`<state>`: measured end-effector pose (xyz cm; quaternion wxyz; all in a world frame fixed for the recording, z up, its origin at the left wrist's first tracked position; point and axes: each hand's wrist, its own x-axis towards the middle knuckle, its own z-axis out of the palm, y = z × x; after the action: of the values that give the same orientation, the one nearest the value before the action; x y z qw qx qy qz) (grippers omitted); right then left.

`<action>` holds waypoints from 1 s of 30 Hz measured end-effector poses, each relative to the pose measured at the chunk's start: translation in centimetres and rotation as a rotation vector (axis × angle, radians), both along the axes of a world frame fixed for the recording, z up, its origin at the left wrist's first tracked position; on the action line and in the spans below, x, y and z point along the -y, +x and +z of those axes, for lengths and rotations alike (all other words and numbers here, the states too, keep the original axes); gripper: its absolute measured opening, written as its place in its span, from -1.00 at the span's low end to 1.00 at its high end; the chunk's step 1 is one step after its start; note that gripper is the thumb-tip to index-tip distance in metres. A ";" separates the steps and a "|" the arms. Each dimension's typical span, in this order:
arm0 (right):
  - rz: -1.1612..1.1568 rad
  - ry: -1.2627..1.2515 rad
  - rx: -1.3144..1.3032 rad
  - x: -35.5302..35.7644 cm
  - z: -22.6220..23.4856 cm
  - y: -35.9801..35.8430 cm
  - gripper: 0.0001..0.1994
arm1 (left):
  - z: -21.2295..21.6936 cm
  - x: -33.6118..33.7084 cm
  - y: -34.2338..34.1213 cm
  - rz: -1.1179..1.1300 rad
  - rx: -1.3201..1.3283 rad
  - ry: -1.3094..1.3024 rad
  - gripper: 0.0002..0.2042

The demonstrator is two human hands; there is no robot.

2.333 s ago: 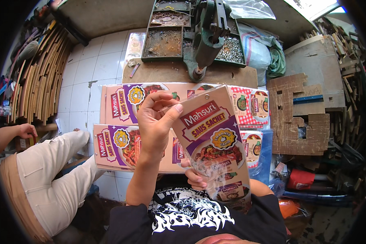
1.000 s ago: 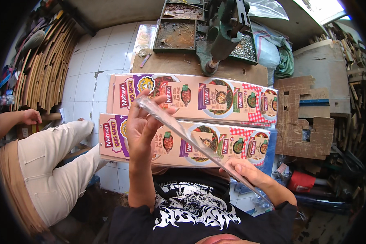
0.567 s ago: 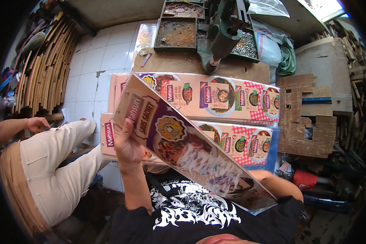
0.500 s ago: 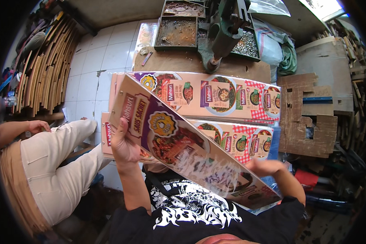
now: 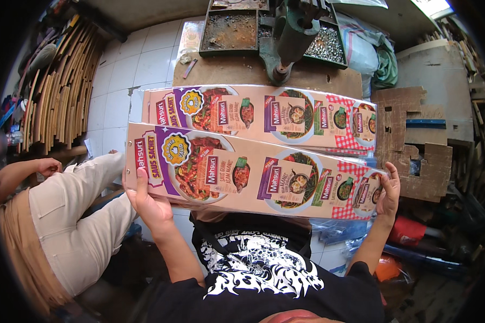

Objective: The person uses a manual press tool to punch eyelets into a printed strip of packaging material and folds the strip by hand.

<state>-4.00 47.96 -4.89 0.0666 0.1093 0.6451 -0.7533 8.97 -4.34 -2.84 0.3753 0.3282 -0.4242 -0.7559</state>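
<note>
A long glossy printed panel (image 5: 242, 188) with food pictures lies level in front of me, its long side running left to right. My left hand (image 5: 151, 205) grips its near left corner, the thumb on top and the fingers underneath. At the right end my right hand (image 5: 389, 192) holds the short edge, its fingertips over the rim. Small round metal eyelets show along the panel's left edge. Just beyond lies a stack of similar panels (image 5: 318, 137), partly covered by the near one. What lies directly beneath the panel is hidden.
A dark green hand press (image 5: 292, 46) stands behind the panels on a wooden board, between trays of small metal parts (image 5: 324, 53). Another person (image 5: 75, 215) sits at the left. Notched brown boards (image 5: 393, 140) lie at the right; wood strips (image 5: 64, 81) line the left wall.
The panel has swung from a steep tilt, right end toward me, to nearly level over the near pile. My right hand has moved away from me and now shows at its right end.
</note>
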 end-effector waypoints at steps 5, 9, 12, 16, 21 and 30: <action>-0.152 0.006 -0.025 -1.5 -3.8 0.0 -0.59 | -0.5 0.8 1.0 0.034 0.145 -0.265 -0.61; -0.182 0.019 -0.123 -2.8 -5.1 -0.2 -0.62 | -0.3 1.3 1.6 -0.056 0.505 -0.564 -0.79; -0.191 0.078 -0.178 -2.1 -5.0 -0.5 -0.64 | 1.1 0.9 1.7 -0.077 0.890 -0.697 -0.76; -0.209 0.221 -0.168 1.2 -4.1 -0.4 -0.66 | 0.6 1.5 2.0 0.025 1.050 -1.087 -0.73; -0.257 0.437 -0.211 4.2 -3.8 -0.5 -0.75 | 0.0 1.4 1.6 -0.002 1.249 -1.202 -0.63; -0.267 0.866 -0.378 7.4 -0.3 -2.3 -0.76 | 2.2 -4.2 -3.5 -0.295 0.671 -1.380 -0.53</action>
<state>-6.33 40.56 -5.22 -0.2005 0.0702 0.8802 -0.4244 5.52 -0.15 -0.66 0.2417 0.1718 -0.9286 -0.2233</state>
